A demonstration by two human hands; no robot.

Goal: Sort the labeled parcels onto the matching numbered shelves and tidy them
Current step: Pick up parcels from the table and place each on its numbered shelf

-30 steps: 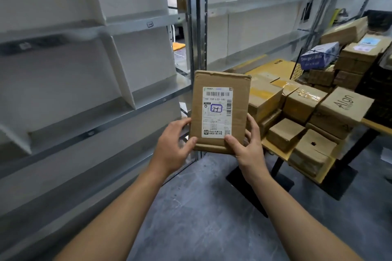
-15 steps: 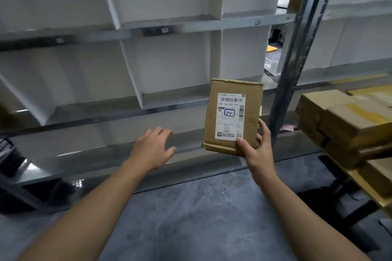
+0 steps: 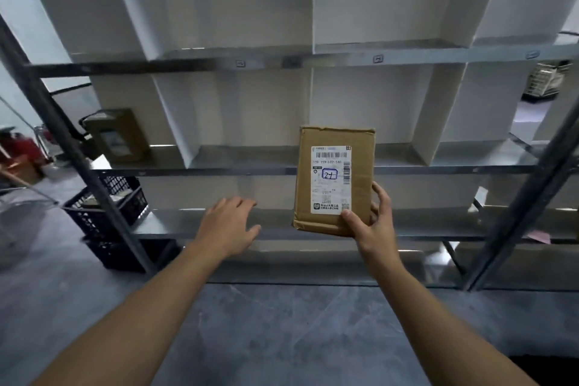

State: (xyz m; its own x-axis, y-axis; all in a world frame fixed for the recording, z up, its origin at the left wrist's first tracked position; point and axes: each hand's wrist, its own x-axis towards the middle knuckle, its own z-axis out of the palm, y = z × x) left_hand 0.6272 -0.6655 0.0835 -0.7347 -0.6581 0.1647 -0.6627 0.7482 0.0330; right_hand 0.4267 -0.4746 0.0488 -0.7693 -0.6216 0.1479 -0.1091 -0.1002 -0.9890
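Once turned away from the table of cartons (gone from view now), facing squarely the grey metal shelf rack with white dividers (image 3: 219, 171). Let go by the left hand (image 3: 227, 226) within the last second; now hovering low before the rack's bottom shelf, fingers straight and spread, holding nothing. Gripped only by the right hand (image 3: 374, 222): thumb pressed on the front lower corner, fingers curled behind the right edge of the flat brown cardboard parcel with white label (image 3: 360, 163). Held upright in the air before the rack's middle compartments, touching no shelf, handwritten number (seems 21) turned to the camera. Meaning for the task: label reading probably finished, search for the matching compartment begun. Small tags (image 3: 240, 63) fixed on the rack's upper shelf edge, too small to read, so cannot tell which compartment is right.

Around: another brown cardboard parcel (image 3: 117, 135) leaning in the rack's left compartment on the middle shelf; black plastic lattice crate (image 3: 106, 207) on the floor by the rack's left post; pink paper slip (image 3: 539, 236) on the bottom shelf near the rack's right post. Nothing seen between the held parcel and the open compartments; only the dividers to avoid when sliding in.
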